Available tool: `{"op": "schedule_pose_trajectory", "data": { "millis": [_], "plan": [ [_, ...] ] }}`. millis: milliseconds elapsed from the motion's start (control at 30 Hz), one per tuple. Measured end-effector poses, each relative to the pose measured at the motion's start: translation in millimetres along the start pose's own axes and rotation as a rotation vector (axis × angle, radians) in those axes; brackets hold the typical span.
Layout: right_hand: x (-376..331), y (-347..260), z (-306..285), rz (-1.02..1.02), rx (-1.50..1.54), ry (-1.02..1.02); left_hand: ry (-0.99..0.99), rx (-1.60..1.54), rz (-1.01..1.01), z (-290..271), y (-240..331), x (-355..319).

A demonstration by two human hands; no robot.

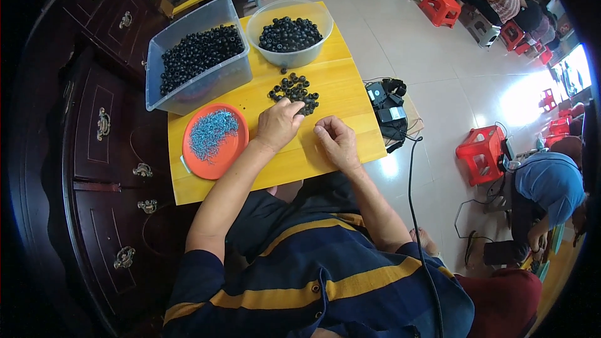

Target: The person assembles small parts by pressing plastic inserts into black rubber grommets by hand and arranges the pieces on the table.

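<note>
left hand (278,124) curled, fingertips on loose black rings (294,91) | right hand (338,141) pinched shut, contents unclear | orange plate (199,163) of blue bits within left reach

Navy short-sleeved shirt (313,275) (yellow stripes, buttons).

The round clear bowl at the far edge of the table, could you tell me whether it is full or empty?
Partly filled: the round clear bowl holds a layer of small black ring-shaped parts well below its rim.
</note>
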State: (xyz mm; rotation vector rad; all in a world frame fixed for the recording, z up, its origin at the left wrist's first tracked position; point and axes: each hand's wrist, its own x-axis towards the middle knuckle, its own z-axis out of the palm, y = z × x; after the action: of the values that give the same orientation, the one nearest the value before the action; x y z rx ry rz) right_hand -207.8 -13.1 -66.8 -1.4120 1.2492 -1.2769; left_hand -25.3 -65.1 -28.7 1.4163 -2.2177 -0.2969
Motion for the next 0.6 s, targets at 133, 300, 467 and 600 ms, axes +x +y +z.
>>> {"op": "schedule_pose_trajectory", "data": {
  "millis": [133,300,467,600],
  "plan": [
    [-1,-2,-1,-0.020,0.009,0.021,0.002,-0.009,0.013,-2,1,0],
    [-4,2,-2,-0.011,0.029,0.002,-0.152,-0.058,0.025,-27,2,11],
    [-5,-2,1,0.067,0.105,-0.032,0.291,-0.140,0.006,-67,-7,74],
    [-2,-3,0,-0.008,0.020,-0.007,0.297,-0.204,0.047,-84,-23,73]
  ]
}}
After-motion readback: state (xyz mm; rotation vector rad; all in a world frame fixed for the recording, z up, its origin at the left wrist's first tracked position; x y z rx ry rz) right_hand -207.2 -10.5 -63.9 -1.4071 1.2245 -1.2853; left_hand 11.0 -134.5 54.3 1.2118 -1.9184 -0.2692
